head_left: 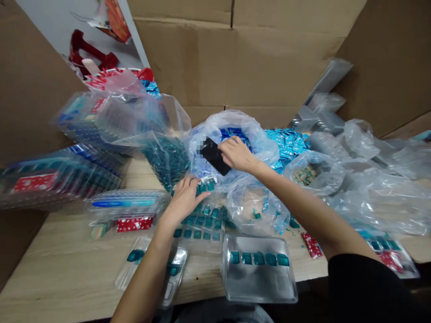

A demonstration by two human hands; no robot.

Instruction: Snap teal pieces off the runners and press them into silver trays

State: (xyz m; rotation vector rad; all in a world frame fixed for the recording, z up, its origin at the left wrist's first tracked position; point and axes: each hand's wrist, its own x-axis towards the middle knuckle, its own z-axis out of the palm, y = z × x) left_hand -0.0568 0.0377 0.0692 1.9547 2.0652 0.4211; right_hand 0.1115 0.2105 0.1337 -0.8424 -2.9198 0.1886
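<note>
At the far left we see stacked clear plastic bags of sachets (pixel 84 121), banded blue and red, slumping toward us. Just beside them leans a bag of teal sachets (pixel 166 160). Our left hand (pixel 183 202) lies open on loose teal sachets (pixel 198 220), well apart from our right hand (pixel 237 154), which clamps a black phone (pixel 215 156) above the mouth of a clear bag of blue sachets (pixel 234 133). Nearer us, a clear silver-backed tray (pixel 257 269) holds five teal sachets in a row. To the right lie loose bright blue sachets (pixel 286 146), a red packet (pixel 311 245) and heaps of crumpled clear plastic (pixel 365 179). All of this sits on a light wood table (pixel 67 260), with brown cardboard panels (pixel 232 58) rising behind it.
</note>
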